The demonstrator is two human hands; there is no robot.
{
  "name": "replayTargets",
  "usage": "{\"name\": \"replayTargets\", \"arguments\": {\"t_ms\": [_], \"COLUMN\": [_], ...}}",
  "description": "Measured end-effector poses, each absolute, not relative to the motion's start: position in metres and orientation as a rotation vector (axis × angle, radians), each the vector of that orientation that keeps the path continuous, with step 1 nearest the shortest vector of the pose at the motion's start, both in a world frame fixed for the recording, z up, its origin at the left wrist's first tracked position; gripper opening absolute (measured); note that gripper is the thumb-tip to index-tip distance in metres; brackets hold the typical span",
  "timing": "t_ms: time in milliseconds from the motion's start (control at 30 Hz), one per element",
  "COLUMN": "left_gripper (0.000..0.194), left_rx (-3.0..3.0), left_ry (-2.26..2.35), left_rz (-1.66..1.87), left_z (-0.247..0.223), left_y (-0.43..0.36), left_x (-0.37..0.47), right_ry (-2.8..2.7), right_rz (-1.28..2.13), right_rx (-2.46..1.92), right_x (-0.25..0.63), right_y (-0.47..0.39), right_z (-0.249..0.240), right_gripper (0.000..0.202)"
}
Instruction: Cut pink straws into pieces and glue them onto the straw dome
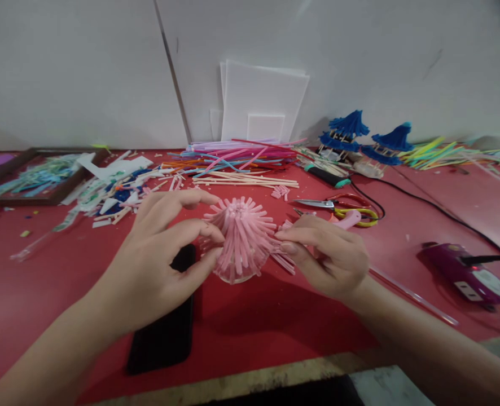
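Note:
A cone of pink pipe-cleaner strands [242, 234] stands upright in front of me, its strands fanning down from the top. Below its lower edge shows a clear, rounded base [235, 276]. My left hand [165, 254] holds the cone's left side between curled fingers and thumb. At the right edge, my right hand [328, 251] is closed in a pinch on the tip of a pink strand; the exact contact is partly hidden by the fingers. Cut pink pieces [284, 260] lie just beside the right fingertips. Under my left hand rests a black phone [161, 338].
Scissors [318, 203] and a green-black handled tool [324, 176] lie behind my right hand. A purple power box [470, 273] with a cable sits right. Long coloured pipe cleaners [241, 155], blue tiered models [345, 132], scraps [123, 189] and a brown-framed tray [30, 200] line the back.

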State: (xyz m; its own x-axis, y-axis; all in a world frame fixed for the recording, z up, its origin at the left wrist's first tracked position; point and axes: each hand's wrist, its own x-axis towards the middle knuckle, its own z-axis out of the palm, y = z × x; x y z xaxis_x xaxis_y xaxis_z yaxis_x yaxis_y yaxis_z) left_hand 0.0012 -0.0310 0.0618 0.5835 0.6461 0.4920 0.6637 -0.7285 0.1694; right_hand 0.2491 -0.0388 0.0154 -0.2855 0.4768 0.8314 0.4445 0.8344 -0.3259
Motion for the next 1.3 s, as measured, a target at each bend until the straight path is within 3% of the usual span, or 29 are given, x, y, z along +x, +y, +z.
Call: {"name": "replayTargets", "arguments": {"t_ms": [400,667,1300], "left_gripper": [0.013,0.012,0.013], "left_rx": [-2.736,-2.624,-2.536], "left_ry": [-1.212,-1.283,-1.500], "left_rz": [-0.830,-0.796,-0.942], "left_z": [0.062,0.062,0.040], "left_y": [-0.034,-0.048,-0.060], "left_x": [0.004,0.013,0.021], "right_ry": [-1.937,-2.018,-2.092], "right_rz": [0.053,-0.467,-0.407], "right_rx": [-0.643,-0.777,-0.842], "right_x": [0.247,0.225,0.219], "right_y": [-0.038,-0.049,-0.047], "right_z": [0.015,0.020,0.011], "right_gripper": [0.013,0.019,0.025]}}
